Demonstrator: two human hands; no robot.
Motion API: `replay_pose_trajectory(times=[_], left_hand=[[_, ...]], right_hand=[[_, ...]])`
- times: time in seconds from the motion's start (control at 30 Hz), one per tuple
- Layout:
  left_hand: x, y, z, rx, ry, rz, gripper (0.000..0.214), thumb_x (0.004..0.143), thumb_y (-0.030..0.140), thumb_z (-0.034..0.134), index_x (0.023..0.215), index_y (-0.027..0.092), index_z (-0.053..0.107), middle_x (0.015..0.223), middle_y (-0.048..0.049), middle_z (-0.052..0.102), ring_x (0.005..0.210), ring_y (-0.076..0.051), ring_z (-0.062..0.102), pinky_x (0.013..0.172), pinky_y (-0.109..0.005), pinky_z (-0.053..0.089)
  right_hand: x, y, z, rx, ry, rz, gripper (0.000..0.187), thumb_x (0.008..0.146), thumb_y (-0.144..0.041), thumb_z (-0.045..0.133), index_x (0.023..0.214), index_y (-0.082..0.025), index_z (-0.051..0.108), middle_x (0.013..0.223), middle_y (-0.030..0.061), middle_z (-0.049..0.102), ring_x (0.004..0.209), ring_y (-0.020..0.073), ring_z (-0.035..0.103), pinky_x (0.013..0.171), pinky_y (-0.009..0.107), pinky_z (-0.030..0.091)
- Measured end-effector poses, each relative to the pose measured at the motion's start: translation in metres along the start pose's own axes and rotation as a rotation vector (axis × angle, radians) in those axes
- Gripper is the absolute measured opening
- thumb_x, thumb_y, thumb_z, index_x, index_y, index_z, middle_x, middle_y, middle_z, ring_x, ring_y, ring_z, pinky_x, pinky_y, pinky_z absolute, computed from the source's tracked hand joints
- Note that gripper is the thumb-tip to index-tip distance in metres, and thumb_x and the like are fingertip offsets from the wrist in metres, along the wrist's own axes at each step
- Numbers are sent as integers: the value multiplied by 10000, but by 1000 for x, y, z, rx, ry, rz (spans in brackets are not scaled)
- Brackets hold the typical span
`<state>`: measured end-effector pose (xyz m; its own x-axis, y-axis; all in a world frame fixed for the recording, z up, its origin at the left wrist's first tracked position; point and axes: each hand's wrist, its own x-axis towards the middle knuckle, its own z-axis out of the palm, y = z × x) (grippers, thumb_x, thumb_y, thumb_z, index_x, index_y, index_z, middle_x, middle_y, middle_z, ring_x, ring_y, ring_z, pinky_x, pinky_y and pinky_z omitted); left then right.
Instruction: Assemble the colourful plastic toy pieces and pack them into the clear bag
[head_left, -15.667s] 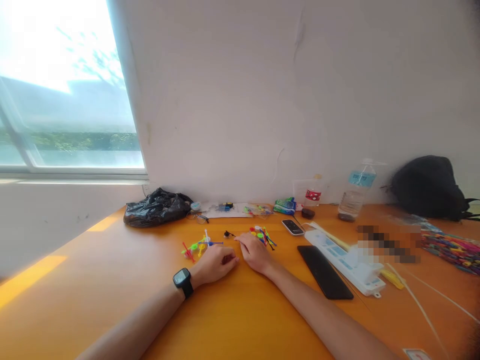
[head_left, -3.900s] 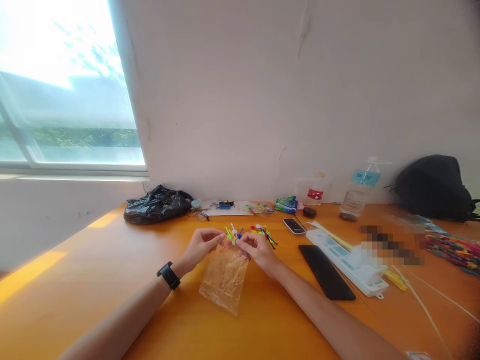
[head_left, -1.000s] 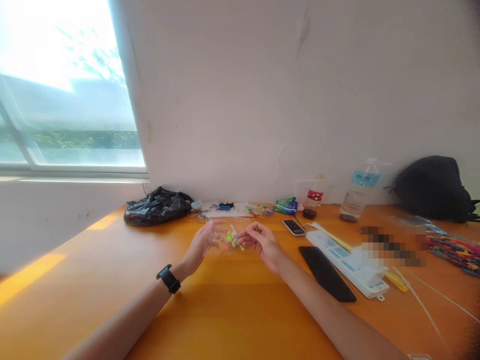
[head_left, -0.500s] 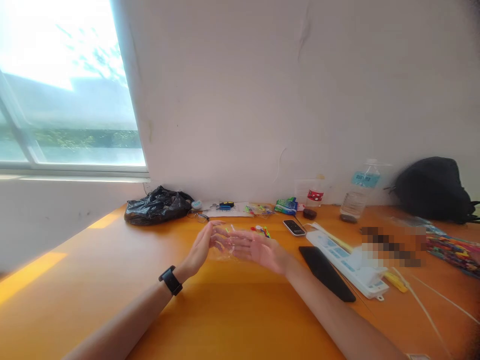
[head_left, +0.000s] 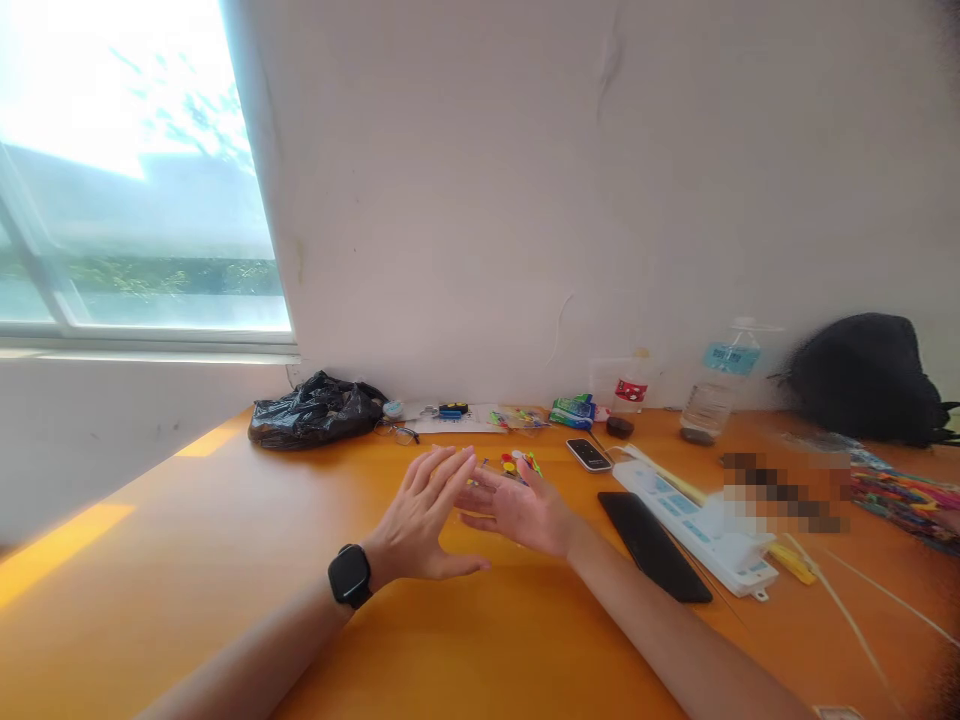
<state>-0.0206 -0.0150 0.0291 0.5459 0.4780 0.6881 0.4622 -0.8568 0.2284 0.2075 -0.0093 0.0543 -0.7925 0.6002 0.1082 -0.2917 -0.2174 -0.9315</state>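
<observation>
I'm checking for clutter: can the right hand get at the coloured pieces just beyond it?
Probably yes. The right hand is open, and the coloured pieces lie just past it, with nothing visible standing between, though the hand partly hides them.

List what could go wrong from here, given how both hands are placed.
The right hand is open close to the small colored pieces; a sweep might scatter them. The left hand seems to crowd the right fingers in this view, so a small item there could go unnoticed. The right forearm runs beside the flat black slab and might nudge it.
</observation>
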Motion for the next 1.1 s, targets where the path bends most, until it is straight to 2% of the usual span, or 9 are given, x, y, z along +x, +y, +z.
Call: replay_pose_trajectory(times=[0.2,0.3,0.43,0.5,0.6,0.7,0.77,0.97,1.1], left_hand=[[3,18,16,303,-110,118,906,893,355,615,1650,182,148,1645,-128,343,1513,-378,283,1253,-567,102],[1,16,23,437,-85,106,847,884,213,535,1644,166,165,1609,-108,416,1486,-328,347,1261,-548,105],[2,1,27,473,-1,33,830,840,122,511,1625,170,245,1469,-120,570,1356,-307,495,1240,-519,194],[4,-9,25,456,28,-16,812,835,120,527,1608,189,288,1402,-122,613,1293,-312,535,1209,-523,246],[6,-25,18,428,116,-130,765,846,195,601,1566,208,345,1346,-131,631,1231,-337,554,1139,-533,322],[4,-42,8,388,240,-290,723,830,273,668,1501,222,403,1318,-131,630,1206,-350,558,1055,-514,397],[1,-52,5,345,308,-362,672,836,308,685,1454,228,432,1310,-124,626,1198,-344,565,1033,-506,417],[-7,-62,9,110,338,-366,617,875,352,675,1426,233,424,1233,-100,622,1159,-296,586,1019,-470,453],[-6,-51,12,26,307,-318,624,879,351,681,1434,242,418,1278,-102,596,1190,-282,569,1066,-463,431]], right_hand=[[5,14,9,4,-70,-19,715,839,-809,537,1279,-256,643,1303,120,665,1303,289,547,1101,464,393],[8,19,8,3,-75,-28,647,857,-757,583,1232,-235,661,1260,124,684,1259,286,574,1091,459,411],[9,13,2,-107,-20,-66,617,874,-736,589,1161,-201,699,1219,132,701,1205,280,604,1092,455,410],[9,9,-6,-152,52,-100,652,898,-767,510,1121,-190,716,1169,135,716,1141,271,638,1065,444,426],[10,6,-22,-244,362,-243,678,932,-770,413,1030,-178,728,1022,127,741,971,248,685,920,401,492],[11,9,-37,-512,703,-354,537,934,-685,514,917,-184,706,874,81,730,820,214,666,756,325,488],[12,13,-42,-790,799,-362,414,923,-590,599,871,-189,685,838,58,713,772,197,637,704,295,460],[10,34,-39,-1486,764,-148,225,909,-385,638,776,-204,643,752,21,687,688,163,592,623,268,337],[10,40,-38,-1639,752,-10,208,864,-351,685,737,-202,613,754,10,691,679,150,584,605,264,283]])
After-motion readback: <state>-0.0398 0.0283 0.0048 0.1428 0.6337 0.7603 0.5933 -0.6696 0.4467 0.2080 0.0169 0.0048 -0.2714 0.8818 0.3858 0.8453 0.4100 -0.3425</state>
